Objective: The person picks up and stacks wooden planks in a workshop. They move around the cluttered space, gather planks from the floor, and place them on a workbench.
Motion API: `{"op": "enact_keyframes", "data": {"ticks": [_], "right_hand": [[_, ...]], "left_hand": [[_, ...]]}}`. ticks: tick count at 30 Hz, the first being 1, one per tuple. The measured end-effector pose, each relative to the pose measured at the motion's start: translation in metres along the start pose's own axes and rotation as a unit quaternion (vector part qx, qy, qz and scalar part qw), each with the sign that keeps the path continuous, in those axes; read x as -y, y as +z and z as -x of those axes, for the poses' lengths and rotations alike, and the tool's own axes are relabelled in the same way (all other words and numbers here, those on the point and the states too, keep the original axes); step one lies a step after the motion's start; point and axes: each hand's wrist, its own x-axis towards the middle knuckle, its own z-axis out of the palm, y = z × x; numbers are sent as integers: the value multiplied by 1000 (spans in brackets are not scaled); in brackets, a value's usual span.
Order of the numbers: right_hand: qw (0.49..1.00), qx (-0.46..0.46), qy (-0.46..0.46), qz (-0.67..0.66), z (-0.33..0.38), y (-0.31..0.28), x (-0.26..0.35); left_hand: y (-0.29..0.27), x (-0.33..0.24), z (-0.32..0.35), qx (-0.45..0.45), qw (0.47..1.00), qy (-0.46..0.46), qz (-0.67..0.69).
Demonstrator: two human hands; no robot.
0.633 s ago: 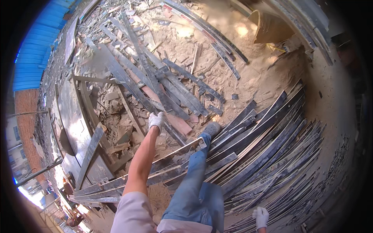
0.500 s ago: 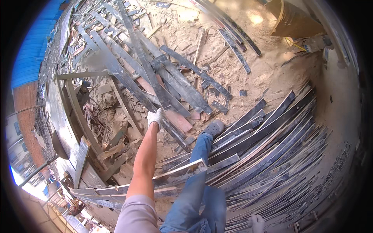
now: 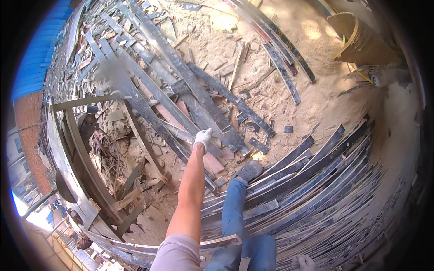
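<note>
My left hand [image 3: 204, 138], in a whitish work glove, reaches forward over a pile of long dark planks. Its fingers are closed at the near end of one long dark plank [image 3: 183, 70], which slants from the upper left. Much of the grip is hidden by the hand itself. Other dark planks [image 3: 156, 124] lie beneath and to its left, with a reddish board [image 3: 212, 163] just below the hand. At the lower edge my right hand [image 3: 304, 263], also gloved, shows only in part beside stacked strips; its fingers are too unclear to read.
Layers of long dark strips [image 3: 312, 189] lie to the right of my leg, and my grey clog [image 3: 249, 170] stands against them. At left is a wooden frame [image 3: 88, 103] with scraps inside. A curved tan sheet [image 3: 361, 43] lies at the far right on sandy ground [image 3: 312, 101].
My left hand has moved right, and the near end of the crossing dark plank has swung right with it. My right hand stays low at the edge. The view has shifted slightly.
</note>
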Motion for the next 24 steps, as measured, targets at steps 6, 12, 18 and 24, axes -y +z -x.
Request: {"op": "enact_keyframes", "data": {"ticks": [6, 12, 18, 24], "right_hand": [[999, 10, -38, -19, 22, -10, 40], [997, 27, 41, -52, -2, 41, -8], [984, 37, 128, -119, 1, 97, -57], [979, 41, 118, -164, 5, 102, -80]], "left_hand": [[111, -53, 16, -165, 985, -11, -46], [163, -41, -24, -92, 995, -26, 37], [215, -52, -80, -102, 991, -41, 72], [216, -67, -63, 69, 971, 73, 216]]}}
